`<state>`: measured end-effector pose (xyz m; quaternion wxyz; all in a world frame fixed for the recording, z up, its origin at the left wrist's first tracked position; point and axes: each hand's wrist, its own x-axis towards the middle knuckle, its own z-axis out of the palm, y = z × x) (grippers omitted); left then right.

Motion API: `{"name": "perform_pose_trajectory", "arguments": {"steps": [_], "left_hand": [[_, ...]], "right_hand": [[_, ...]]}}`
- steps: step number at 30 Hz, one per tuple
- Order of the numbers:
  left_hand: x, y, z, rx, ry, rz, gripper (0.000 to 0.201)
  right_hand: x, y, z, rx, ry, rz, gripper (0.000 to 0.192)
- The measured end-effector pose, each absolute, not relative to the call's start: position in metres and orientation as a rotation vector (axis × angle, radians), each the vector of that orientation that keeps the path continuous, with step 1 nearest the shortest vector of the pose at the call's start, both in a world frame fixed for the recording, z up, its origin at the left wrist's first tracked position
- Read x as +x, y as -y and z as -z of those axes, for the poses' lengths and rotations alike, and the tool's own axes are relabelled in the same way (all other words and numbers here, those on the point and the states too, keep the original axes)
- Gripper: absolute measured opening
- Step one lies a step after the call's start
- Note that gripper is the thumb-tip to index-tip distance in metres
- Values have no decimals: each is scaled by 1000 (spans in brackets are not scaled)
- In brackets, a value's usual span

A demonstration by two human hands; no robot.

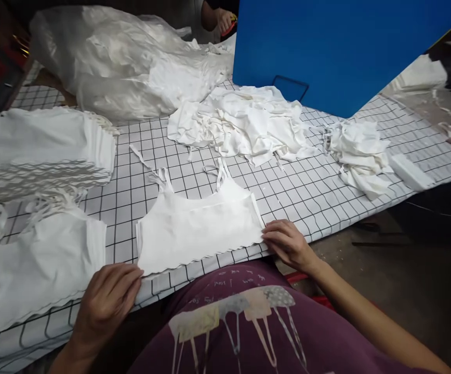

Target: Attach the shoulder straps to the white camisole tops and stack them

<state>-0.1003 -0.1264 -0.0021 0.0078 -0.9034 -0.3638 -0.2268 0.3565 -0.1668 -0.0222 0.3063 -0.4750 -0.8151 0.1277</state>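
A white strappy camisole top (198,223) lies flat in front of me, its straps pointing away and its scalloped hem along the table's near edge. Layers showing at its sides suggest more than one piece in the pile. My left hand (110,293) pinches the hem's left corner between thumb and fingers. At the right corner, my right hand (288,241) has its fingers closed on the edge of the same top. To the left, close to my left hand, lies a stack of similar white tops (42,254).
The checked tablecloth (299,200) covers the table. Behind are a heap of white garments (244,122), a large plastic bag (132,62) and a blue board (327,52). A folded white stack (42,140) sits left, a small pile (358,150) right. Other people's hands (225,21) show at the edges.
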Motion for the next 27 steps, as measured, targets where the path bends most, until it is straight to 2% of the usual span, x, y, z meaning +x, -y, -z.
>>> {"name": "perform_pose_trajectory", "arguments": {"steps": [5, 9, 16, 21, 27], "left_hand": [[-94, 123, -8, -2941, 1259, 783, 29], [-71, 123, -11, -2868, 1442, 927, 30], [-61, 105, 13, -2301, 2000, 935, 4], [-52, 82, 21, -2187, 2133, 962, 12], [-57, 68, 29, -2202, 2069, 1044, 18]], "right_hand": [[348, 159, 6, -1347, 2177, -335, 38], [332, 151, 14, -1566, 2298, -212, 55], [330, 153, 57, -1683, 2292, -34, 68], [324, 149, 61, -1724, 2271, 13, 70], [307, 147, 41, -1762, 2317, 11, 72]]}}
